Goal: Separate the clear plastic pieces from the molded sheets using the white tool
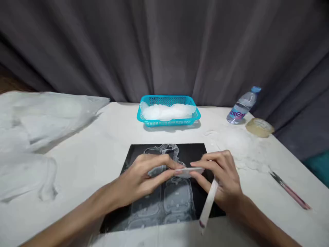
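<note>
Black mat [117,219], landmark: laid on a white bench [102,137], its far corners exposed, its right side partly covered by the right hand. Thin whitish piece [190,170]: held over the mat's middle, nearly edge-on, its underside details too blurred to tell. Left hand [151,171]: reaching in over the mat's left edge, grip pinched on the piece's left end, thumb below, fingers above. Right hand [221,176]: over the mat's right edge, grip pinched on the piece's right end; a white flat stick [208,206] tucked under its lower fingers, slanting down past the mat's near edge. Clear moulded sheet [177,197]: on the mat, beneath the hands. Clear curled trimmings [176,152]: on the mat's far part, short of its far edge. Blue basket [168,122], containing white soft wrapping [164,112]: beyond the mat, a band of bench between them. Translucent plastic sheeting [51,116]: left of the mat, across a wider band. White shreds [241,147]: beyond the mat's right edge. Water bottle [241,108] and tape roll [259,127]: far right of the mat, the roll near the bench's edge. Pink-handled scissors [290,190]: right of the mat, well apart.
</note>
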Demonstrator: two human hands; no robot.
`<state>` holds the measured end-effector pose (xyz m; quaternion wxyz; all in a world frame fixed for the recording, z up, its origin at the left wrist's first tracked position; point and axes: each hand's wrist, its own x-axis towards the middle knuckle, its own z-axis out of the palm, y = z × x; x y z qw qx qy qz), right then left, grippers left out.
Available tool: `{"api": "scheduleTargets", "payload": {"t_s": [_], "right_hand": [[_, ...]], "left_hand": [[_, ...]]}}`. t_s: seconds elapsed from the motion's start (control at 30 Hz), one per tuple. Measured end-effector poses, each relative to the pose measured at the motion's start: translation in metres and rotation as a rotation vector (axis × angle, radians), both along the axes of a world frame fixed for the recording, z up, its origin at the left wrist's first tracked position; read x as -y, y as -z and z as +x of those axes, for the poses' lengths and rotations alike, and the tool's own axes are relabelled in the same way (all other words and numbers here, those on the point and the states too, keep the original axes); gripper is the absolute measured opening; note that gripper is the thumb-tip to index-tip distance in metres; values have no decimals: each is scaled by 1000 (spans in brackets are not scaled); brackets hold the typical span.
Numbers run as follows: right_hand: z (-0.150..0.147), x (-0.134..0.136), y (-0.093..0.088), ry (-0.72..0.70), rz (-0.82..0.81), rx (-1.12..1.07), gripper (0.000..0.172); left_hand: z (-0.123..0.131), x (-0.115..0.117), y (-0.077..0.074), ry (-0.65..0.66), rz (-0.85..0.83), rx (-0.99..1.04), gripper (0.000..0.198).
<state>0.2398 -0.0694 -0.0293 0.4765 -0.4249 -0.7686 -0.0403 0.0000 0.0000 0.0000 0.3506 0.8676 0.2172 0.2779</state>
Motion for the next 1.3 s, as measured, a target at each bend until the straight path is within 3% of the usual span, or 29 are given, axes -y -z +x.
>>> {"api": "scheduleTargets", "payload": {"t_s": [0.07, 0.23, 0.37, 0.77, 1.07, 1.3], "right_hand": [[0, -2, 4, -16, -48, -20, 14], [-5, 2, 12, 12, -93, -43, 19], [-9, 7, 10, 12, -114, -72, 19], [-12, 10, -2, 9, -56, -63, 24], [-10, 9, -3, -2, -48, -52, 21], [-7, 12, -5, -37, -83, -104, 27]], "left_hand": [[2, 0, 0, -53, -75, -9, 13], [11, 2, 0, -30, -195, -56, 29], [12, 3, 1, -26, -138, -67, 5], [6, -6, 7, 46, -112, -65, 6], [3, -8, 10, 18, -117, -124, 11], [7, 0, 0, 39, -80, -58, 3]]}}
